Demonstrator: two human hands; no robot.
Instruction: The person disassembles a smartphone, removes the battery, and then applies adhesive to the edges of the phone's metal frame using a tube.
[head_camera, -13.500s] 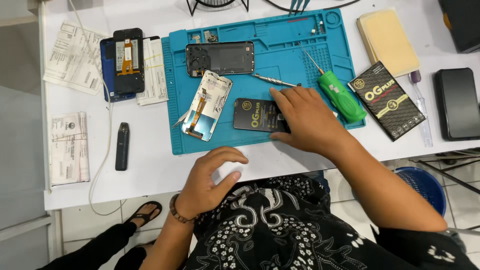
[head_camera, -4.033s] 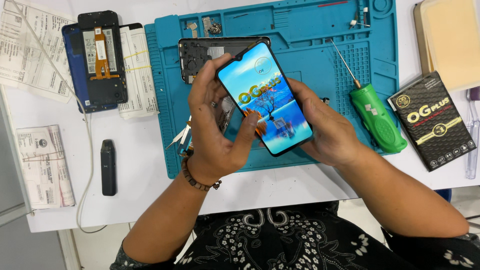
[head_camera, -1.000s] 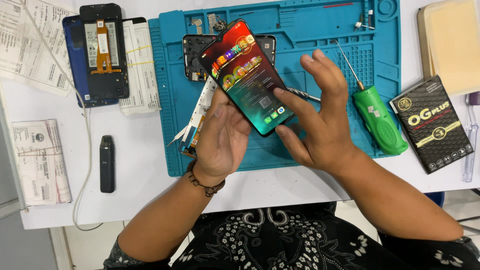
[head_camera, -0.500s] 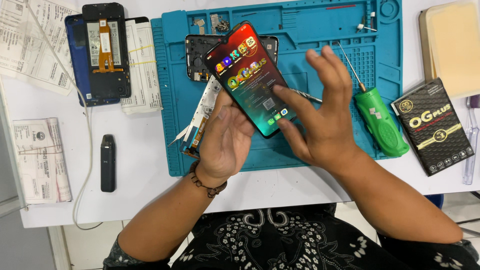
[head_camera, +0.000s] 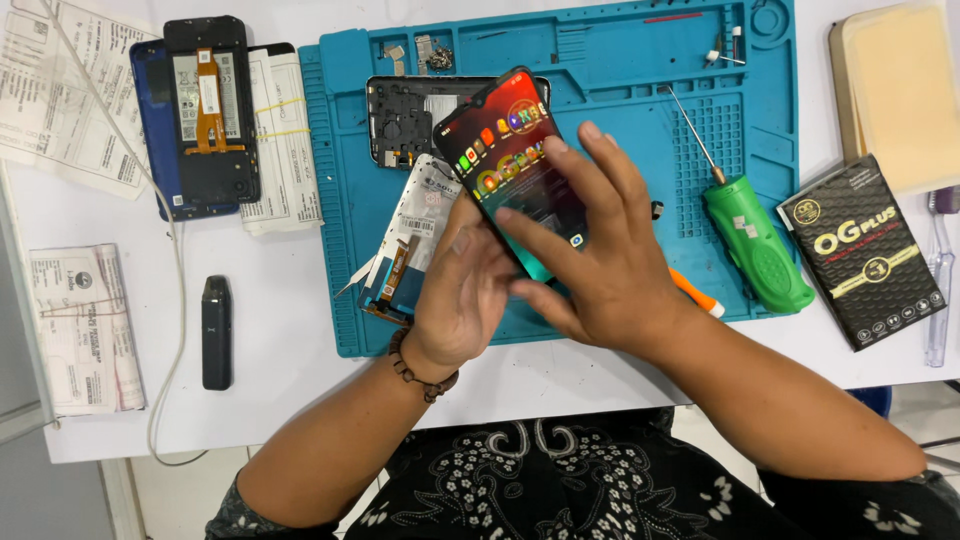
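My left hand (head_camera: 462, 295) grips a lit phone (head_camera: 503, 140) from below, its screen showing coloured icons, tilted over the blue repair mat (head_camera: 620, 80). My right hand (head_camera: 590, 260) lies flat across the lower part of the screen, fingers spread and touching the glass. Under the phone lie an opened black phone frame (head_camera: 400, 115) and a white display panel (head_camera: 420, 215) with an orange flex cable.
A green-handled screwdriver (head_camera: 755, 240) and an orange tool (head_camera: 695, 293) lie on the mat's right. A black box (head_camera: 860, 250) and a tan pad (head_camera: 900, 90) sit further right. At left are a dismantled blue phone (head_camera: 200, 115), papers (head_camera: 85, 325), a small black device (head_camera: 216, 330) and a white cable.
My right hand has slid from the phone's lower edge up over the screen and now covers its lower half. The left hand keeps hold of the phone.
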